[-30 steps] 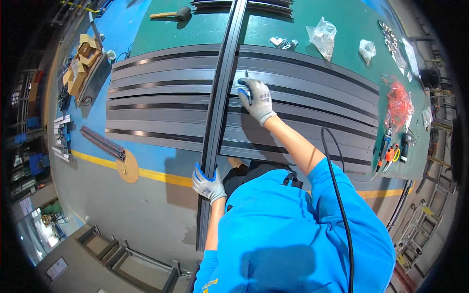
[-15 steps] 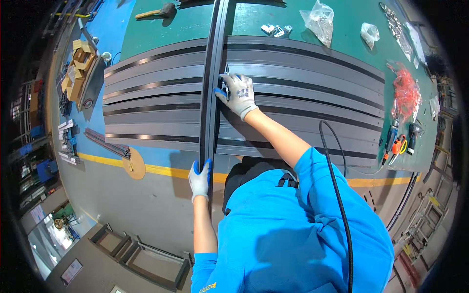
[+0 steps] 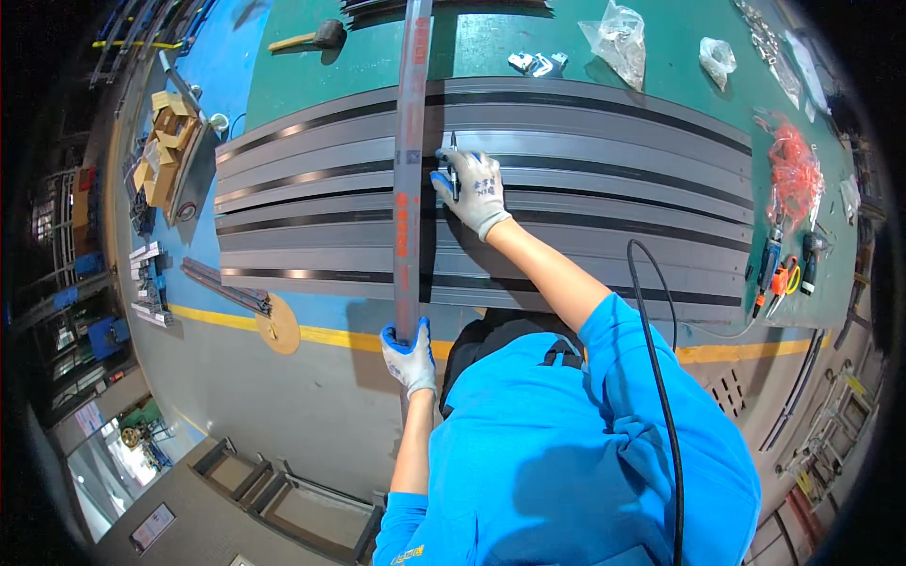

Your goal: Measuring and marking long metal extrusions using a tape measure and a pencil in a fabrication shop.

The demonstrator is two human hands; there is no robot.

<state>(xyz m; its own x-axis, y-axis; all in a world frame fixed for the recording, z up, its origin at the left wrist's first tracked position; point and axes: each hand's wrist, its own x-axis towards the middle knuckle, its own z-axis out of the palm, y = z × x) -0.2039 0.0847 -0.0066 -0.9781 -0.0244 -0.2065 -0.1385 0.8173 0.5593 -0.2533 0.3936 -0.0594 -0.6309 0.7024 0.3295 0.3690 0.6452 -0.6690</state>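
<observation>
Several long grey metal profiles [image 3: 604,179] lie side by side across the green workbench [image 3: 510,47]. One long grey bar [image 3: 410,141] lies crosswise over them, running away from me. My gloved left hand [image 3: 409,357] grips the bar's near end at the bench edge. My gloved right hand [image 3: 474,191] rests on the profiles just right of the bar and holds a dark pen [image 3: 453,160], its tip near the bar's edge.
A mallet [image 3: 311,38] lies at the far left of the bench, with small metal fittings [image 3: 536,63] and plastic bags [image 3: 618,38] at the back. Red ties [image 3: 793,174] and hand tools [image 3: 783,274] sit at the right. A black cable [image 3: 651,377] runs over my shoulder. Boxes [image 3: 165,141] stand on the blue floor.
The crosswise bar has turned from leaning to nearly straight away from me. My right hand with the pen stays beside it on the profiles; my left hand keeps hold of its near end.
</observation>
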